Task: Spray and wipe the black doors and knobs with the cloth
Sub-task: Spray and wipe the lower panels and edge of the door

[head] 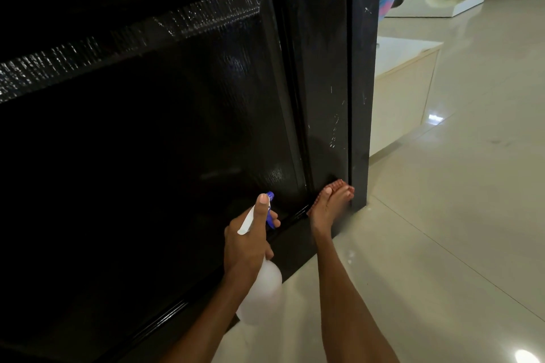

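Now the left hand (pixel 246 240) grips a white spray bottle (pixel 261 289), nozzle toward the black door (pixel 165 115). Right hand (pixel 330 205) presses a reddish cloth (pixel 339 186) on the door's bottom right corner, fingers approx. straight.

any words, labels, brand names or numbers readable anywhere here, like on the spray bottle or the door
None can be read.
Spray bottle in the left hand: plain white body, no label showing.
Black door: only wet streaks and scratches, no text.
Cloth under the right hand: no marking visible.
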